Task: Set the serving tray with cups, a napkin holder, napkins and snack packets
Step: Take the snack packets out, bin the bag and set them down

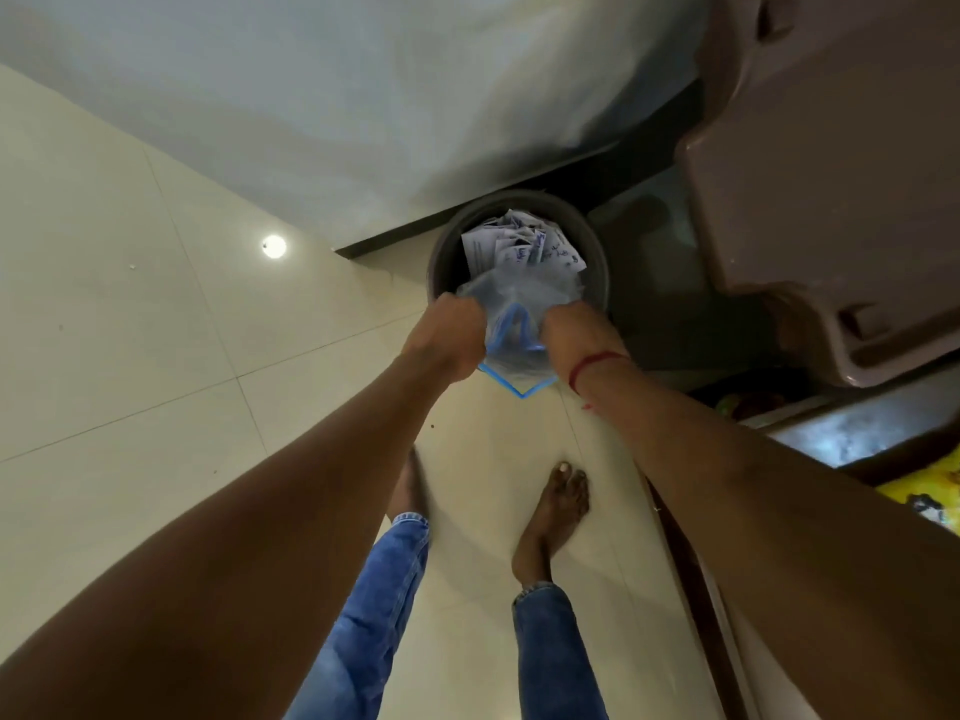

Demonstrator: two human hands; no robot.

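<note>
Looking straight down here: both hands hold a clear plastic bag [519, 298] with a blue zip strip right over a round dark bin [441, 252] full of crumpled papers [511, 244]. The left hand [448, 339] has its fingers clenched on the bag's left side. The right hand [563, 327], red thread [592, 367] at the wrist, grasps the other side, its fingers mostly hidden by plastic. A yellow packet [930, 488] peeks out at the far right edge, behind the right forearm. There's a brown plastic chair [831, 174] next to the bin, and bare feet on the tile floor [130, 330].
</note>
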